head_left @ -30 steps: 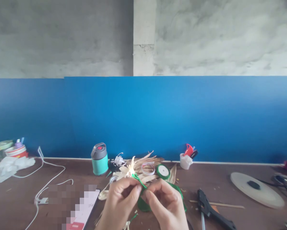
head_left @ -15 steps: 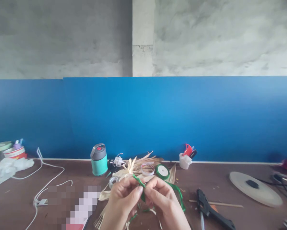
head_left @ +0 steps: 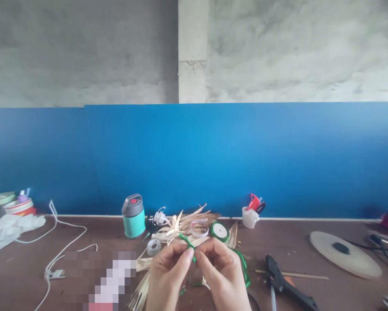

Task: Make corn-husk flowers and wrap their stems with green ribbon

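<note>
A green ribbon is pinched between the fingertips of my left hand and my right hand, which meet above the table. Its twisted upper end sticks out over the left fingertips, and a short bit shows under the thumbs. Right of my right hand, a loose length of green ribbon loops down. Just beyond the hands lie a ribbon spool with a white centre, a clear ring-shaped roll and pale dried husk strips. A small tape roll is beside my left hand.
On the right are a black glue gun, a thin wooden stick and an oval lid-like disc. A teal jar and a white cup of tools stand by the blue partition. White cables lie left.
Both hands stay together on the ribbon, with small finger shifts. The bit of ribbon under the thumbs shows less, and my right hand has turned slightly.
</note>
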